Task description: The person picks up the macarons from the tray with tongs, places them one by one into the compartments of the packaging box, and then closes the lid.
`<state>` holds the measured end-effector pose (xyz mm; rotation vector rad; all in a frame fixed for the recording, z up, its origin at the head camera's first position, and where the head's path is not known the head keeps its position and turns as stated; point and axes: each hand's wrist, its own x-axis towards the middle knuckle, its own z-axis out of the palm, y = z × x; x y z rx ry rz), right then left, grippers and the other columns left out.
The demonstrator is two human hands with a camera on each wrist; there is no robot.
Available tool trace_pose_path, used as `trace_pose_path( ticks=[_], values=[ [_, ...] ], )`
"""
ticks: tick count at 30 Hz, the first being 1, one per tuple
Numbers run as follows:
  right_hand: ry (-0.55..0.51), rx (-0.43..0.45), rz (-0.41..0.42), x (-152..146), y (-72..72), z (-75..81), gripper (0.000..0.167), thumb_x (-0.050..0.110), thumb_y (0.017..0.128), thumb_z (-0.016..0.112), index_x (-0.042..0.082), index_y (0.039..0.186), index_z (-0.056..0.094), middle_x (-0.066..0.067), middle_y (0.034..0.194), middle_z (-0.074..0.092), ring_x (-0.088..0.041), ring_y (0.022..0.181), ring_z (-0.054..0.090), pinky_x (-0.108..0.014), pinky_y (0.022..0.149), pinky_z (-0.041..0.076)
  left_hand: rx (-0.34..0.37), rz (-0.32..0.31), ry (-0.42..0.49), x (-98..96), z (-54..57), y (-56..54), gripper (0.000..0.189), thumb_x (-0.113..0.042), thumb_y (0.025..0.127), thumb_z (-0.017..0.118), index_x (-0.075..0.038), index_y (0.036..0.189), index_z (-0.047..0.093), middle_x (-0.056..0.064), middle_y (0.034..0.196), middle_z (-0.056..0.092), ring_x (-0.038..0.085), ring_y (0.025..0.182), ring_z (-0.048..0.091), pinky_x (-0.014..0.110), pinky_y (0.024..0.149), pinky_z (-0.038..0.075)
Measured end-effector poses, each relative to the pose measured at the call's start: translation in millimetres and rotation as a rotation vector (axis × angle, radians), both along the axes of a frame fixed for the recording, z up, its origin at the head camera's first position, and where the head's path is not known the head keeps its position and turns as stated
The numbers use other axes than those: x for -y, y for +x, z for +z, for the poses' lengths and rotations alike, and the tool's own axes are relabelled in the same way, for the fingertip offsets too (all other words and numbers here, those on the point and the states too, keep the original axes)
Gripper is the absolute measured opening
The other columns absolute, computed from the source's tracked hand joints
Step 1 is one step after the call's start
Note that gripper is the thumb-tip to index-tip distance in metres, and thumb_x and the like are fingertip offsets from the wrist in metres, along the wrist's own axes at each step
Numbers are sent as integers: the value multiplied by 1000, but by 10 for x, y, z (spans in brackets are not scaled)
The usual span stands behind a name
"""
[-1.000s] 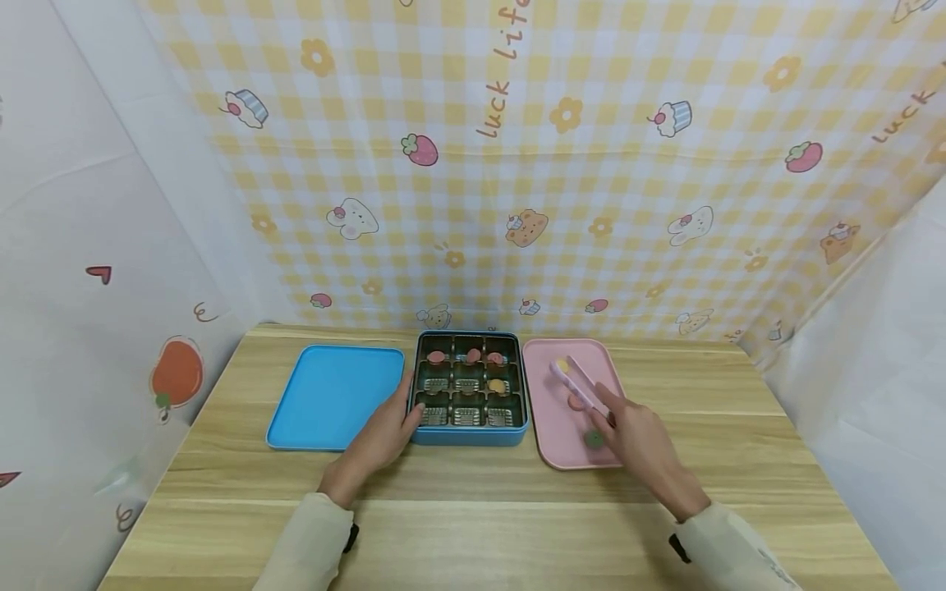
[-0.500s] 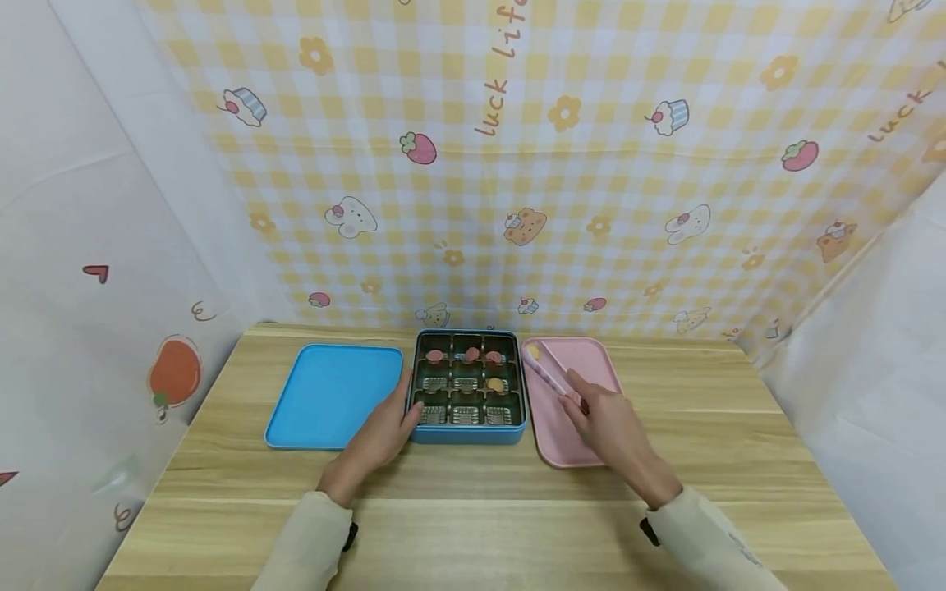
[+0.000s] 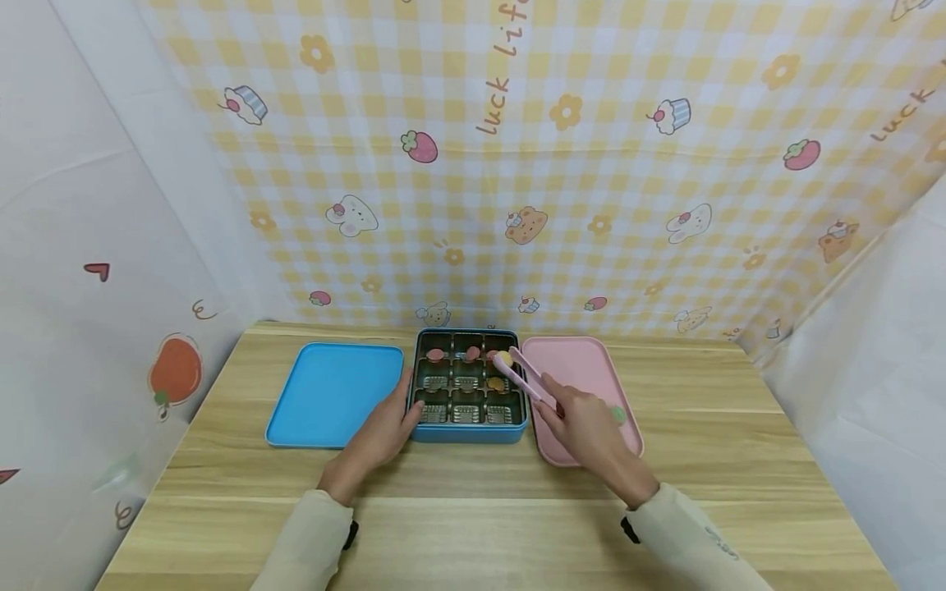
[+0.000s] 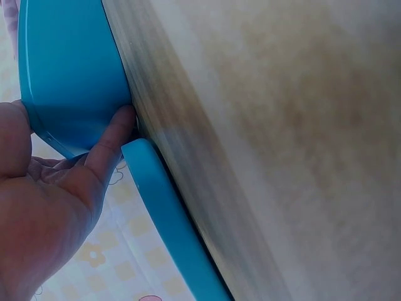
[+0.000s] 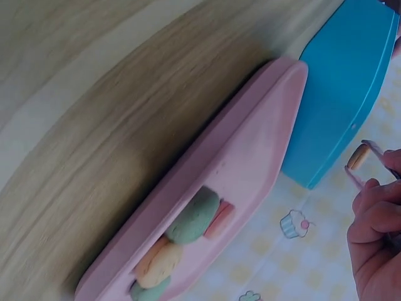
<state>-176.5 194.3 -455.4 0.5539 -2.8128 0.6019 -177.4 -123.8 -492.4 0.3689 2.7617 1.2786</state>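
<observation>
In the head view my left hand [image 3: 380,423] holds the blue tin box [image 3: 469,437] at its left side, thumb at the rim. Inside the box is a dark divided insert with pink macarons [image 3: 436,355] in the back row and an orange-yellow macaron [image 3: 496,384] in the right middle compartment. My right hand [image 3: 587,427] grips pink tongs [image 3: 526,384]. A yellow macaron [image 5: 358,157] is pinched between the tong tips, above the box's back right part. On the pink tray [image 5: 244,141] lie a green macaron [image 5: 194,216], an orange one [image 5: 158,262] and a pink one [image 5: 219,219].
A flat blue lid [image 3: 336,398] lies left of the box, close to my left hand. The pink tray stands right beside the box. All sit on a wooden table [image 3: 473,533] against a checked cloth backdrop [image 3: 473,189].
My right hand has moved left with the tongs, carrying the yellow macaron from above the pink tray to over the box. My left hand has stayed at the box.
</observation>
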Motion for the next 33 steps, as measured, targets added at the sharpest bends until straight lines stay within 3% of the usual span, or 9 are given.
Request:
trace_pose_path(
  ticks=[5, 13, 18, 27, 33],
  values=[
    [9, -15, 33, 72, 10, -28, 45, 21, 93, 71, 5, 135, 62, 10, 61, 45, -4, 52, 38, -20, 46, 33, 5, -2, -13, -1, -1, -4, 67, -17, 106, 46, 1, 158, 7, 25, 161, 21, 40, 145, 28, 56, 113, 32],
    [41, -40, 73, 213, 55, -17, 43, 26, 94, 69, 5, 131, 64, 12, 60, 44, -2, 50, 37, -24, 58, 35, -12, 4, -3, -5, -2, 4, 65, -16, 106, 47, -2, 158, 12, 26, 156, 32, 41, 140, 38, 56, 108, 39],
    [32, -18, 86, 271, 78, -38, 45, 27, 95, 69, 4, 133, 63, 9, 64, 47, -2, 52, 39, -19, 49, 35, -5, 3, -13, -3, -12, -2, 65, -17, 106, 46, 0, 158, 12, 26, 157, 29, 41, 142, 35, 56, 110, 37],
    [25, 31, 94, 311, 82, -67, 47, 30, 95, 68, 5, 134, 63, 8, 65, 51, -2, 50, 39, -18, 43, 33, -42, 9, 28, -11, -10, -8, 60, -13, 104, 49, -6, 157, 21, 25, 147, 46, 38, 131, 50, 55, 99, 46],
    [50, 53, 88, 333, 75, -80, 47, 30, 96, 67, 6, 135, 62, 7, 67, 53, -3, 50, 39, -18, 43, 32, -20, 2, 9, -1, -11, -8, 65, -15, 105, 48, -2, 158, 14, 26, 155, 34, 40, 139, 40, 56, 107, 40]
  ],
)
